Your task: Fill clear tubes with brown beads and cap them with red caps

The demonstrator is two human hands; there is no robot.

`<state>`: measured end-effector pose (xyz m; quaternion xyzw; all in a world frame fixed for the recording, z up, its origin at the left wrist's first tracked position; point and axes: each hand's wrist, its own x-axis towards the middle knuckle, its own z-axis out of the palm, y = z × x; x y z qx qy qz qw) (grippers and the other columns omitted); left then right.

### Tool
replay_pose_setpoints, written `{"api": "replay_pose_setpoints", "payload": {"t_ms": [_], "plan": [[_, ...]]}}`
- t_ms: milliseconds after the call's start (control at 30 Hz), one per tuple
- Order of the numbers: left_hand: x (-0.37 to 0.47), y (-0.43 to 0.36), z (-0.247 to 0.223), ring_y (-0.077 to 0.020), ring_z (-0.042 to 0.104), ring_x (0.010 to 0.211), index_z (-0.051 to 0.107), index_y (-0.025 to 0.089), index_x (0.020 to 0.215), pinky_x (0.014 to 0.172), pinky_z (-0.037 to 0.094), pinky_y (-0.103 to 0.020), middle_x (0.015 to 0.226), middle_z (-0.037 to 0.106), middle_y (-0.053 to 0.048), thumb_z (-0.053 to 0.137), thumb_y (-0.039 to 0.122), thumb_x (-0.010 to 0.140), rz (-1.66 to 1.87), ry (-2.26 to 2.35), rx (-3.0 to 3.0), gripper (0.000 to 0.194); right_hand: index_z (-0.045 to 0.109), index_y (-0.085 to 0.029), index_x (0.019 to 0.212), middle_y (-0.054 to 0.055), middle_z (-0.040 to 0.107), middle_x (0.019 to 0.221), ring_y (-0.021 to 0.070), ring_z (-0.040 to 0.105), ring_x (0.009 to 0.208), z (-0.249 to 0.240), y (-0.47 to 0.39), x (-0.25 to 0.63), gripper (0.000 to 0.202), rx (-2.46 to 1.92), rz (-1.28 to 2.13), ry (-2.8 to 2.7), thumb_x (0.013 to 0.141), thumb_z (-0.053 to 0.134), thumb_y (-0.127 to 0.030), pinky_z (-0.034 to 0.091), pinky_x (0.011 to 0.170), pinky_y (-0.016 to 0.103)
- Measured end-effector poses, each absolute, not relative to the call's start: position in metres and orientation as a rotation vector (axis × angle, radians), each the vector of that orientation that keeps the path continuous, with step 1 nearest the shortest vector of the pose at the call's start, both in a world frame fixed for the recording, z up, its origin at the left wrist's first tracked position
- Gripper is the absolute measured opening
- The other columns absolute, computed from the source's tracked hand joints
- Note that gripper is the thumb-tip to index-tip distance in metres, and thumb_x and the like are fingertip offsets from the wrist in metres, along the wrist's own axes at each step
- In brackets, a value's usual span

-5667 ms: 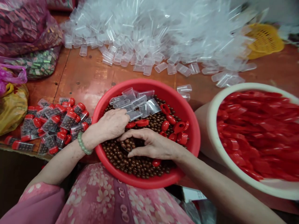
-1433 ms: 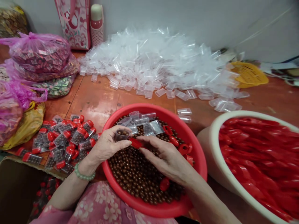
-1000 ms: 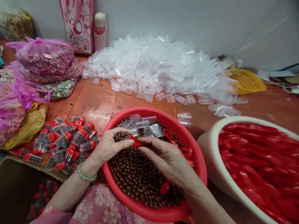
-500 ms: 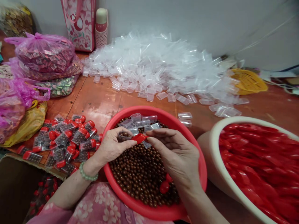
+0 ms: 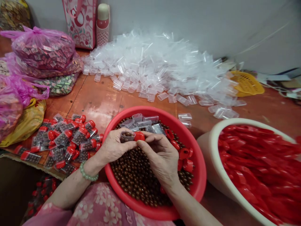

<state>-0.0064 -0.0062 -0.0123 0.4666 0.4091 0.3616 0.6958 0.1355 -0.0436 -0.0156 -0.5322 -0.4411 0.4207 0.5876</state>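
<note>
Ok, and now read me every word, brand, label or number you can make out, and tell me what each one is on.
No text can be read.
Packets in the purple bags: printed marks, too small to read.
Papers at the far right: too blurred to tell.
Tube, red cap, flask: no lettering visible.

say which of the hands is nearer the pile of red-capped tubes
Left: the left hand is just right of the pile; the right hand is farther right, over the red basin.
</note>
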Motion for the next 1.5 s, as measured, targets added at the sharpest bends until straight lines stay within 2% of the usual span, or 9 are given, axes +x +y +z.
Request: {"api": "replay_pose_setpoints", "payload": {"t_ms": [133, 200, 433, 600, 733, 800, 1133, 1500], "plan": [[-0.006, -0.008, -0.013, -0.0121, 0.063, 0.075, 0.057, 0.015, 0.092, 0.075, 0.047, -0.027, 0.082, 0.066, -0.001, 0.073, 0.023, 0.071, 0.725, 0.788, 0.853, 0.028, 0.063, -0.024, 0.084, -0.001, 0.073, 0.083, 0.0118, 0.070, 0.074, -0.009, -0.034, 0.147, 0.017, -1.273, 0.941, -1.068, 0.074, 0.076, -0.019, 0.057, 0.069, 0.022], [-0.006, -0.008, -0.013, -0.0130, 0.065, 0.076, 0.056, 0.015, 0.096, 0.075, 0.048, -0.028, 0.085, 0.068, -0.003, 0.074, 0.026, 0.071, 0.699, 0.751, 0.807, 0.033, 0.065, -0.024, 0.087, -0.001, 0.072, 0.081, 0.0116, 0.069, 0.074, -0.004, -0.028, 0.154, 0.014, -1.290, 0.942, -1.130, 0.077, 0.074, -0.020, 0.057, 0.069, 0.022], [-0.007, -0.006, -0.015, -0.0107, 0.059, 0.070, 0.059, 0.014, 0.099, 0.068, 0.045, -0.025, 0.080, 0.064, -0.001, 0.079, 0.036, 0.068, 0.599, 0.701, 0.860, 0.043, 0.069, -0.025, 0.096, 0.001, 0.073, 0.088, 0.0135, 0.069, 0.078, 0.007, -0.017, 0.164, 0.014, -1.221, 0.953, -1.540, 0.084, 0.065, -0.019, 0.057, 0.071, 0.025], [-0.007, -0.005, -0.017, -0.0089, 0.054, 0.065, 0.060, 0.014, 0.092, 0.066, 0.042, -0.024, 0.073, 0.061, 0.001, 0.077, 0.039, 0.071, 0.581, 0.663, 0.924, 0.037, 0.069, -0.025, 0.099, 0.002, 0.074, 0.092, 0.0161, 0.069, 0.085, 0.007, -0.011, 0.163, 0.018, -1.118, 0.829, -1.776, 0.086, 0.062, -0.015, 0.056, 0.079, 0.030], [-0.007, -0.005, -0.021, -0.0099, 0.056, 0.068, 0.058, 0.014, 0.098, 0.066, 0.044, -0.025, 0.075, 0.062, 0.001, 0.075, 0.038, 0.073, 0.578, 0.650, 0.888, 0.039, 0.069, -0.026, 0.101, 0.001, 0.073, 0.094, 0.0158, 0.068, 0.088, 0.006, -0.012, 0.172, 0.020, -1.118, 0.763, -1.836, 0.086, 0.063, -0.014, 0.055, 0.081, 0.029], [-0.007, -0.005, -0.022, -0.0103, 0.058, 0.069, 0.057, 0.014, 0.094, 0.067, 0.045, -0.026, 0.076, 0.063, 0.000, 0.074, 0.037, 0.074, 0.584, 0.637, 0.880, 0.036, 0.069, -0.026, 0.101, 0.001, 0.073, 0.095, 0.0159, 0.068, 0.089, 0.006, -0.013, 0.178, 0.020, -1.149, 0.764, -1.840, 0.085, 0.064, -0.014, 0.055, 0.082, 0.029], [-0.008, -0.002, -0.021, -0.0084, 0.053, 0.063, 0.058, 0.014, 0.087, 0.065, 0.042, -0.025, 0.071, 0.060, 0.002, 0.076, 0.035, 0.072, 0.580, 0.628, 0.915, 0.031, 0.071, -0.027, 0.098, 0.003, 0.074, 0.092, 0.0192, 0.069, 0.085, 0.007, -0.010, 0.166, 0.015, -1.152, 0.755, -1.844, 0.086, 0.063, -0.022, 0.057, 0.079, 0.036], [-0.008, -0.001, -0.019, -0.0101, 0.058, 0.070, 0.056, 0.014, 0.088, 0.068, 0.046, -0.026, 0.077, 0.062, -0.001, 0.072, 0.036, 0.076, 0.574, 0.654, 0.906, 0.030, 0.071, -0.027, 0.099, 0.002, 0.073, 0.094, 0.0172, 0.068, 0.088, -0.001, -0.016, 0.180, 0.016, -1.230, 0.805, -1.700, 0.086, 0.065, -0.019, 0.055, 0.082, 0.033]]}}
